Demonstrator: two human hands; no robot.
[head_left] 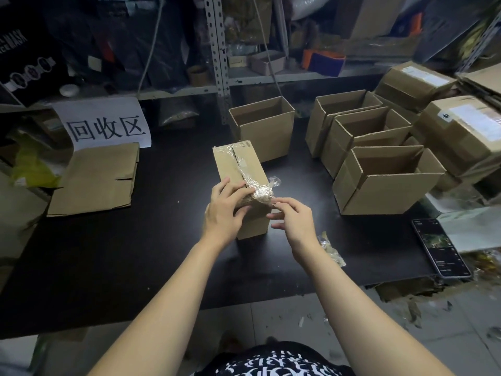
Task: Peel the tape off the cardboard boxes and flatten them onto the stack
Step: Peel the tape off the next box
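Black counter fills mid frame. Flattened cardboard stack sits centre left, well apart from the work. Taped cardboard box is at frame centre: brown, long axis running away from the person. L hand grips its near end, fingers curled over the top. R hand, just right of it, pinches clear tape crumpled at the near-right corner. Rest of the strip is stuck along the top seam, so the peel prob. runs away from the person.

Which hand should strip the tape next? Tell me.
Right. The right hand pinches the loosened tape at the near end of the box, while the left hand grips the box, steadying it.
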